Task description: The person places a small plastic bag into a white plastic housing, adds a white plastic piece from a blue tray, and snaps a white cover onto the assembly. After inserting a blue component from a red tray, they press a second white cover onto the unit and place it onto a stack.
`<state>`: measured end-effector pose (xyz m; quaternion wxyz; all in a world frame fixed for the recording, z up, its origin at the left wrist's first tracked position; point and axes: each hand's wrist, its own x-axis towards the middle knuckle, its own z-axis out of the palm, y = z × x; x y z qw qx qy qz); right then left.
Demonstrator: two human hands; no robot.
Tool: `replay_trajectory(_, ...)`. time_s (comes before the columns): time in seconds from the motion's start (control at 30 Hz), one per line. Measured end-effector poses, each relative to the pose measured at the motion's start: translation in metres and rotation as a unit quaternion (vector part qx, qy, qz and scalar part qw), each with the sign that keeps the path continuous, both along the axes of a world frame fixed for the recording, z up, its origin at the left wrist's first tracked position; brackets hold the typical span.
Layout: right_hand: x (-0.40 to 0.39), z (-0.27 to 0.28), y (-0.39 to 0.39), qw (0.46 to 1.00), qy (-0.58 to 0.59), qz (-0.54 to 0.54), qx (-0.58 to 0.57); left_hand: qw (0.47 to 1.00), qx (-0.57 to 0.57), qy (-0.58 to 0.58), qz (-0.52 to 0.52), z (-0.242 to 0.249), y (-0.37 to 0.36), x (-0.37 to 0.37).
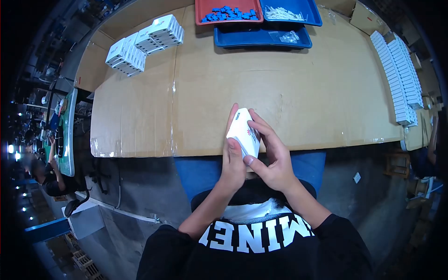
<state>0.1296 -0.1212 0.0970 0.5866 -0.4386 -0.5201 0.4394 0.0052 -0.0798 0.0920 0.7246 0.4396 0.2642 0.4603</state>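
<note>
Between my two hands is a small white box with dark and red print, held tilted above the front edge of the cardboard-covered table. My left hand grips its left side, the thumb on the lower part of the near face. On the right side, my right hand has its fingers along the upper edge and its thumb at the bottom corner. The palms and the far side of the box are hidden.
Stacked white boxes stand at the back left, long rows of white boxes at the right. A red tray of blue parts and blue trays sit at the back. Another person is at the far left.
</note>
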Motion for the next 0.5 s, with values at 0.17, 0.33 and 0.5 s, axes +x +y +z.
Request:
replay_trajectory(0.17,-0.014,0.012,-0.006,0.99,-0.119,-0.072,0.032,0.988,0.073,0.084,0.108,0.012,-0.005,0.011)
replay_trajectory(0.33,-0.025,0.006,-0.01,0.99,-0.102,-0.086,0.048,0.987,0.097,0.034,0.122,0.007,-0.005,0.01)
replay_trajectory(0.5,-0.026,-0.001,-0.011,0.978,-0.159,-0.084,0.11,0.983,0.1,0.066,0.137,0.014,-0.012,0.01)
